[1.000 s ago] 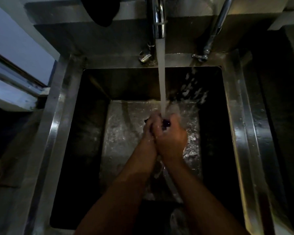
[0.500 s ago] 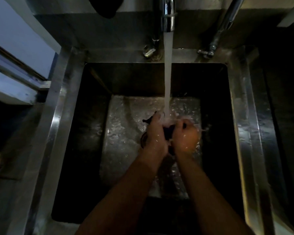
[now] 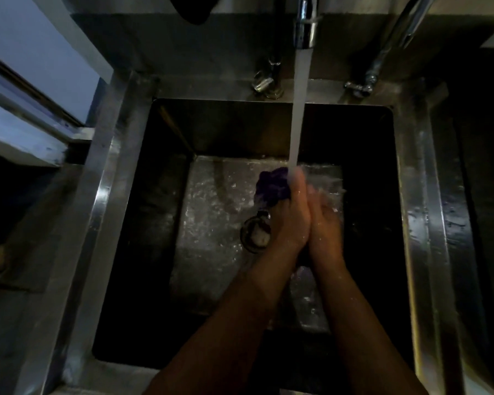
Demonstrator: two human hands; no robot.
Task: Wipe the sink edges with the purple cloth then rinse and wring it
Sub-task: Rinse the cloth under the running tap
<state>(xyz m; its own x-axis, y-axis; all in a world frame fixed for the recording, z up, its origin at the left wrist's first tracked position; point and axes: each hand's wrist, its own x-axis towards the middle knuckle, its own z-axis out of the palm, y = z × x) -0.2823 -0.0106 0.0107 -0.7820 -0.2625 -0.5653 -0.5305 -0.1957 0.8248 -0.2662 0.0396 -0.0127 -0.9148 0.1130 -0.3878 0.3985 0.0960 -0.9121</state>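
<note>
The purple cloth (image 3: 273, 185) is bunched up and sticks out to the left from between my palms, right under the running water (image 3: 298, 109). My left hand (image 3: 290, 215) and my right hand (image 3: 324, 220) are pressed together around it over the middle of the steel sink (image 3: 103, 201). The stream from the tap spout (image 3: 305, 27) lands on my fingertips and the cloth's top. Most of the cloth is hidden between my hands.
The round drain (image 3: 254, 233) lies just left of my left wrist on the wet sink floor. A second pipe with a valve (image 3: 362, 85) stands at the back right rim. A dark object (image 3: 193, 10) hangs at the top. A window ledge (image 3: 26, 132) is at the left.
My hands have shifted from gripping the cloth apart to pressing palm to palm, and more of the purple cloth shows on the left. The water keeps running.
</note>
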